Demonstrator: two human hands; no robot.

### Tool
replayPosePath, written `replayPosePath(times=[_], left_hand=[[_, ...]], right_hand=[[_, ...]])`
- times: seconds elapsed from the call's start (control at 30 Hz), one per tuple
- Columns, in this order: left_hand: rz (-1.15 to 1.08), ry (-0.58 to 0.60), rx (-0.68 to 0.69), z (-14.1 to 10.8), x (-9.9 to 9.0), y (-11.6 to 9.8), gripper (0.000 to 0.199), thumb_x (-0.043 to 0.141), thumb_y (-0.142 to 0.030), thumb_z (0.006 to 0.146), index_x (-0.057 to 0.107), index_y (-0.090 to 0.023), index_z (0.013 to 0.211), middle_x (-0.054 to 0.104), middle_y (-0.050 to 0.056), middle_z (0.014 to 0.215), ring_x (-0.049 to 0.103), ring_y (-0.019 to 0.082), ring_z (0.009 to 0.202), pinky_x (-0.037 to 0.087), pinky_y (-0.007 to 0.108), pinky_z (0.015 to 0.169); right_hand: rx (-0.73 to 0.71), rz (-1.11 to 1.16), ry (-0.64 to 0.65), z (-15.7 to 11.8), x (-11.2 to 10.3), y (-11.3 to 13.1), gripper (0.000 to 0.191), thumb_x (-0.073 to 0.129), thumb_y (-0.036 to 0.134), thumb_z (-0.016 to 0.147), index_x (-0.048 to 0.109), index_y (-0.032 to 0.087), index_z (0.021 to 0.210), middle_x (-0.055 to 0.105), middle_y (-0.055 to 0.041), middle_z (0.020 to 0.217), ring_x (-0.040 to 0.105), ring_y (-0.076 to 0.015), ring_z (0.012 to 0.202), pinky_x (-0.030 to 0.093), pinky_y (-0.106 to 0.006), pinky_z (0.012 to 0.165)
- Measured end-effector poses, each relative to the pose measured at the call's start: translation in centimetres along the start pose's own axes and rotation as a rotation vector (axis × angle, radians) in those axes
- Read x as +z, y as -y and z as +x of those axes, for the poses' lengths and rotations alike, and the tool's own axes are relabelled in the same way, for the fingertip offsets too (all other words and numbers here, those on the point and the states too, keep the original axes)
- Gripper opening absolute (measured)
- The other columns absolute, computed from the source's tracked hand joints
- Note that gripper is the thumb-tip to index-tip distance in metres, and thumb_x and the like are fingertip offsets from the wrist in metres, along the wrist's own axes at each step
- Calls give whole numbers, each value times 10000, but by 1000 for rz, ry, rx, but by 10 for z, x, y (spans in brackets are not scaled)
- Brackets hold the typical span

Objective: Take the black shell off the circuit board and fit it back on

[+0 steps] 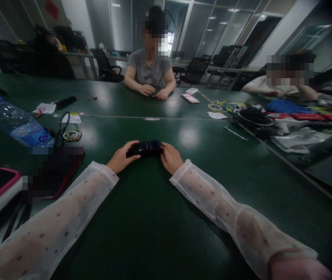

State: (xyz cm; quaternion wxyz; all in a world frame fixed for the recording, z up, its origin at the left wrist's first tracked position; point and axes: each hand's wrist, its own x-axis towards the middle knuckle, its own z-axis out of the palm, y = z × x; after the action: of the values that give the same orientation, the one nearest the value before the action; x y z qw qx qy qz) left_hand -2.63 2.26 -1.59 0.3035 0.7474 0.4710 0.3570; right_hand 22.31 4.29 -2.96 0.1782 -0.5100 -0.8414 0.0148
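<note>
Between hands [122,157] [172,158] | black device [144,148] | long axis crosswise | screen end [154,144] right

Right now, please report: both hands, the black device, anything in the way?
Left hand holds black device by its left end; right hand at its right end. Screen visible, dark. Plastic bottle left, wrench right, both apart from the hands.

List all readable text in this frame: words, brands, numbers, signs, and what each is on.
No full word or number can be read.
"C" or "G": one large, stylised letter on the blue label of the plastic bottle; the rest is unreadable.
Black handheld device: small pale marks, too small to read.
Red wall hanging: too blurred to make out any characters.
</note>
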Motion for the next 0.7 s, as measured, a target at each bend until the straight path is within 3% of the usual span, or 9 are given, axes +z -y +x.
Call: replayPosePath(times=[0.27,0.7], left_hand=[[-97,-13,7,0,1,2,535,666,-322,778,439,-244,1257,577,99,1235,560,254,1153,416,482,1000],[-199,-27,-2,2,0,8,523,674,-297,765,452,-252,1237,561,102,1251,537,272,1181,397,523,1013]], right_hand=[[-12,-10,-23,0,-1,1,390,375,169,880,508,77,1235,485,-180,1348,422,-297,1277,408,-486,1009],[-20,22,-40,0,3,-3,370,379,179,886,505,109,1227,485,-163,1343,411,-277,1280,400,-491,1009]])
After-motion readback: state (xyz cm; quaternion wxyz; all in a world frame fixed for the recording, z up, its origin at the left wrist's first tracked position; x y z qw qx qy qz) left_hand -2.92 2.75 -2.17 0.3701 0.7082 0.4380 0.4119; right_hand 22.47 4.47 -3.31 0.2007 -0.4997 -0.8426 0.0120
